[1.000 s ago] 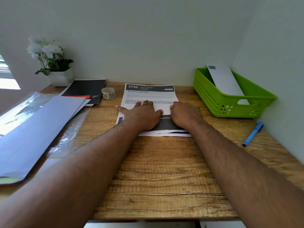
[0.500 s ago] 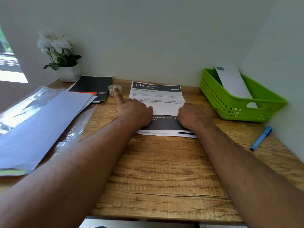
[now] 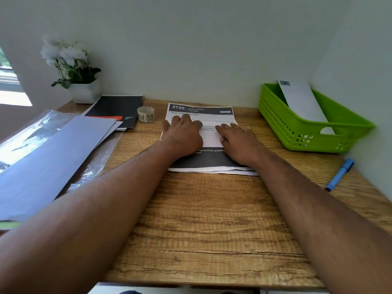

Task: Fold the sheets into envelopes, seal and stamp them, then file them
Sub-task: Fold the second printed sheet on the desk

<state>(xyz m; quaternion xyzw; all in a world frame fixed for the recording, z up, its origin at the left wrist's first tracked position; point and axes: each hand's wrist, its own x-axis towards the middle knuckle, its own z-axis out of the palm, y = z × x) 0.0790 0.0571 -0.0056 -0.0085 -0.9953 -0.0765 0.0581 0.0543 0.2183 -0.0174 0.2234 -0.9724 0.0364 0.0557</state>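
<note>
Left hand [image 3: 184,134] has slid back from the tape roll [image 3: 146,114]; its pointing finger is now flat with the rest. Both hands lie open, palms down, on the printed sheet [image 3: 210,137], mid-desk [image 3: 201,219]. Right hand [image 3: 237,141] presses the sheet's right half. Green basket [image 3: 297,132] at right holds one envelope [image 3: 303,102]; blue pen [image 3: 339,174] nearby.

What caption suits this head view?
Both hands press flat on printed sheets beside a green basket.
</note>
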